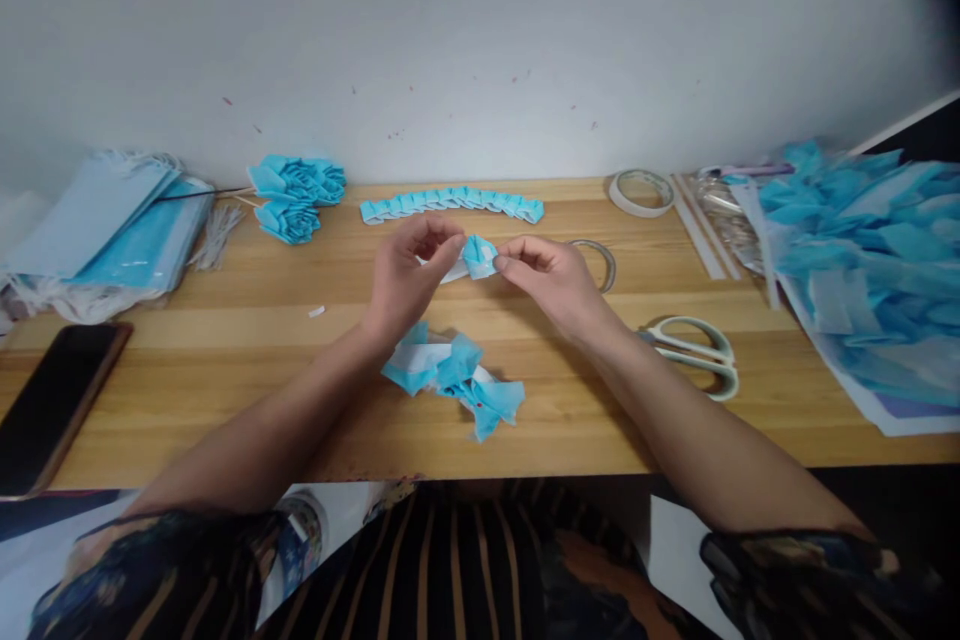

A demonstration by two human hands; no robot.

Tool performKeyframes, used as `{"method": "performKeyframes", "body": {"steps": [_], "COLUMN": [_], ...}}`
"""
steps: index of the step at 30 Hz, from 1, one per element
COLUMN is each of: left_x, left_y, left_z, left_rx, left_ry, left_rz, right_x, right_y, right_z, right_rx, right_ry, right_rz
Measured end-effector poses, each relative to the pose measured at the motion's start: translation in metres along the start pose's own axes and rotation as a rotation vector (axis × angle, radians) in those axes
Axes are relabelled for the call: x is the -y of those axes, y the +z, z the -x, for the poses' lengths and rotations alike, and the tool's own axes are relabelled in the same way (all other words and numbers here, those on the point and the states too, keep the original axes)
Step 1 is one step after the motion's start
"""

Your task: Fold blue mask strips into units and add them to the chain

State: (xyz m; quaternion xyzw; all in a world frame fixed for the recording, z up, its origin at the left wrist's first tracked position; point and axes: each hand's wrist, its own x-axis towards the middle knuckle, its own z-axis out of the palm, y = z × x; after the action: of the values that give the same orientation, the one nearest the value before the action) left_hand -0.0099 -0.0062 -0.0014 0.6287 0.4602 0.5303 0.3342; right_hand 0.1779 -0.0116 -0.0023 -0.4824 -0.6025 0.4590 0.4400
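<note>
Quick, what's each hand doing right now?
Left hand: closed, holding the blue piece.
Right hand: closed, fingers pinching the blue piece's other side.

A small blue folded strip (475, 254), creased, with whitish patches, is pinched at both sides over the wooden table (330, 420); a white tail (454, 271) leftward seems part of it.

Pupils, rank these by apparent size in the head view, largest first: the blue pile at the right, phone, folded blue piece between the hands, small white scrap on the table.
1. Blue pile
2. Phone, perhaps enlarged by nearness
3. Folded blue piece, partly hidden
4. White scrap
</note>
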Motion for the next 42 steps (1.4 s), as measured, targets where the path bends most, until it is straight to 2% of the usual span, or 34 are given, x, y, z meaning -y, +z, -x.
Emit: {"method": "performKeyframes", "body": {"steps": [3,5,12,16,25,35,42], "left_x": [-0.0030,-0.0021,0.0039,0.0040,0.0003,-0.0011,-0.0025], "left_y": [-0.0008,-0.0002,0.0010,0.0004,0.0000,0.0031,0.0031], "left_z": [0.0011,0.0025,0.0046,0.0044,0.0049,0.0076,0.0075], "left_rx": [0.016,0.040,0.041,0.049,0.104,0.112,0.130], "left_ry": [0.292,0.409,0.512,0.515,0.380,0.375,0.320], "left_rz": [-0.230,-0.328,-0.496,-0.507,-0.507,-0.516,-0.475], "right_x": [0.0002,0.0003,-0.0012,-0.0005,0.0032,-0.0025,-0.0045], "right_y": [0.0009,0.0014,0.0022,0.0033,0.0065,0.0074,0.0070], "right_z": [0.0000,0.0004,0.0025,0.0040,0.0062,0.0054,0.0059], "right_rx": [-0.024,-0.019,-0.014,-0.020,-0.046,-0.052,-0.052], "right_ry": [-0.008,-0.020,-0.045,-0.070,-0.107,-0.234,-0.231], "right_rz": [0.011,0.025,0.086,0.121,0.214,0.298,0.311]}}
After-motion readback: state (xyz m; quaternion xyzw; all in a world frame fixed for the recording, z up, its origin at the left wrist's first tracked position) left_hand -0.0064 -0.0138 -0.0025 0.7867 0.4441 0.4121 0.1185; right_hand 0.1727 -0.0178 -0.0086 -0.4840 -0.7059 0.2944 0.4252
